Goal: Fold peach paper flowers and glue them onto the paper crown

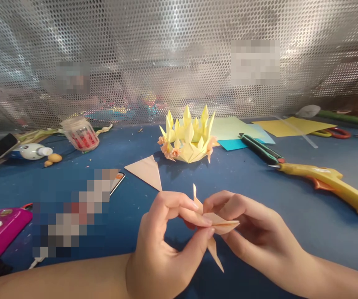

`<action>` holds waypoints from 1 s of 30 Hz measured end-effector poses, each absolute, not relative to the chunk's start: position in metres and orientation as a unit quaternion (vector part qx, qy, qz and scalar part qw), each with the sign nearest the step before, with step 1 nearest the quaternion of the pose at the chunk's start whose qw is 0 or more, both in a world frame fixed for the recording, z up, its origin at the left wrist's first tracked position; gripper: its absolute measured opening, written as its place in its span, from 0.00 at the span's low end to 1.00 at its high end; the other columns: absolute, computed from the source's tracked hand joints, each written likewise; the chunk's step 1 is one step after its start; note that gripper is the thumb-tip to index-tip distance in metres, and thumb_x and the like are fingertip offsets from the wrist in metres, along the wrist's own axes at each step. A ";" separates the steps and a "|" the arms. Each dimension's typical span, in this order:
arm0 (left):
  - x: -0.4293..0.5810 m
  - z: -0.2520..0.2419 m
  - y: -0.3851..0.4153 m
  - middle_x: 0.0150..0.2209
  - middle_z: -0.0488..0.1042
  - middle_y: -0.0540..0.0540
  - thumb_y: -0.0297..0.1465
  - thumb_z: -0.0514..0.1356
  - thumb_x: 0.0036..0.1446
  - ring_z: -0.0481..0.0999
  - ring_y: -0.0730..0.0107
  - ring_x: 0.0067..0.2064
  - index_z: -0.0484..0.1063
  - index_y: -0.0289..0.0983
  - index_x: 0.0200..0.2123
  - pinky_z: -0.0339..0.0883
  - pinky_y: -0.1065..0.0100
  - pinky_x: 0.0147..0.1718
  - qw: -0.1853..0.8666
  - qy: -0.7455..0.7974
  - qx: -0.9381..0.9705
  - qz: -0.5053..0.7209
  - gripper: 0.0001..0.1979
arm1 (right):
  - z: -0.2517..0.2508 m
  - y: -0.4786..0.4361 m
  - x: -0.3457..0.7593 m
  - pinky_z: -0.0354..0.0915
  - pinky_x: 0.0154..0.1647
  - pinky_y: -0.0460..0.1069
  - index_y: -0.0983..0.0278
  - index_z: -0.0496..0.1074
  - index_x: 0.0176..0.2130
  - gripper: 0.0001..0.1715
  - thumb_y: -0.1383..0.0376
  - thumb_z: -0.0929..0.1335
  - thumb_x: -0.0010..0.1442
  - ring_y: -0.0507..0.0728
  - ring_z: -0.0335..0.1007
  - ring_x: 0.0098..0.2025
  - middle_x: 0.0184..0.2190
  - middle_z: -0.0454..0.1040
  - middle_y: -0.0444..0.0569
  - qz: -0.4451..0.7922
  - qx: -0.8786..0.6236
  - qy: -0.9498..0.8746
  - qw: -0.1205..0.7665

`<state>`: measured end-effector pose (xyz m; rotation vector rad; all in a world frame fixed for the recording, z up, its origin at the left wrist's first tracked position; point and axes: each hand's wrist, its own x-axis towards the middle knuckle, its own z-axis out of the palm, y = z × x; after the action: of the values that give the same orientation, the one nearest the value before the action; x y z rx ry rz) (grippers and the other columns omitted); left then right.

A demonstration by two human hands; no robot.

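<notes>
Between the thumb and fingers of my left hand [172, 236] is pinched a peach origami paper [224, 226], folded into narrow points like a crane. One thin point sticks up and another hangs down below the fingers. My right hand [250, 224] is curled around the far side of the same paper, its fingertips and thumb against it; part of that contact is hidden. Beyond the hands stands a yellow origami crown-like ring [189, 145] with peach paper flowers [174, 153] along its base. A folded peach paper triangle [146, 171] lies flat to its left.
A yellow glue gun [322, 172] and a green-handled cutter [260, 148] lie right, near coloured paper sheets [294, 126] and scissors [337, 133]. Left are a jar with red contents [82, 135], a white bottle [32, 151], a partly blurred phone [117, 182] and a magenta object [10, 230].
</notes>
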<state>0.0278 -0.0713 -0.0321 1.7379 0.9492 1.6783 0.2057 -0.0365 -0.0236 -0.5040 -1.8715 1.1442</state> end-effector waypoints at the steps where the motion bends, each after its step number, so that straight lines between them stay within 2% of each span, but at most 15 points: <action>1: 0.028 -0.032 -0.071 0.32 0.77 0.57 0.15 0.63 0.53 0.80 0.77 0.36 0.66 0.45 0.43 0.74 0.75 0.44 0.268 0.348 0.646 0.625 0.21 | -0.024 -0.037 0.206 0.74 0.39 0.46 0.61 0.67 0.35 0.09 0.74 0.64 0.66 0.51 0.75 0.38 0.41 0.76 0.48 0.465 -0.200 -0.749 0.428; 6: 0.032 -0.032 -0.068 0.33 0.80 0.55 0.15 0.64 0.52 0.80 0.77 0.33 0.65 0.43 0.44 0.75 0.76 0.36 0.274 0.318 0.645 0.639 0.22 | -0.027 -0.036 0.208 0.73 0.44 0.48 0.59 0.66 0.37 0.09 0.73 0.63 0.68 0.53 0.75 0.44 0.44 0.74 0.48 0.491 -0.195 -0.745 0.408; 9: 0.033 -0.031 -0.068 0.34 0.82 0.56 0.16 0.68 0.52 0.82 0.76 0.35 0.65 0.44 0.44 0.75 0.76 0.39 0.300 0.311 0.640 0.635 0.23 | -0.026 -0.036 0.208 0.73 0.44 0.48 0.59 0.65 0.37 0.10 0.74 0.62 0.68 0.52 0.75 0.44 0.45 0.74 0.47 0.476 -0.188 -0.760 0.401; 14: 0.030 -0.030 -0.068 0.33 0.82 0.59 0.15 0.65 0.54 0.84 0.77 0.38 0.65 0.45 0.44 0.74 0.78 0.44 0.328 0.306 0.630 0.634 0.22 | -0.022 -0.037 0.208 0.73 0.45 0.49 0.58 0.66 0.39 0.11 0.74 0.62 0.67 0.53 0.75 0.46 0.45 0.75 0.47 0.456 -0.198 -0.775 0.391; 20: 0.030 -0.031 -0.069 0.31 0.79 0.59 0.16 0.64 0.53 0.80 0.78 0.35 0.64 0.45 0.43 0.73 0.75 0.43 0.312 0.330 0.632 0.628 0.22 | -0.021 -0.038 0.211 0.74 0.42 0.50 0.58 0.69 0.40 0.08 0.70 0.63 0.68 0.54 0.76 0.42 0.43 0.76 0.47 0.414 -0.205 -0.799 0.385; 30: 0.029 -0.031 -0.069 0.31 0.78 0.60 0.16 0.64 0.54 0.77 0.78 0.35 0.64 0.45 0.44 0.70 0.74 0.42 0.300 0.333 0.642 0.621 0.22 | -0.018 -0.037 0.213 0.74 0.44 0.47 0.58 0.71 0.43 0.12 0.73 0.62 0.68 0.52 0.77 0.42 0.44 0.78 0.45 0.357 -0.204 -0.828 0.381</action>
<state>0.0286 -0.0693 -0.0314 1.7047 0.8842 1.6489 0.2132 -0.0365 -0.0181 -0.5198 -2.1143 0.9115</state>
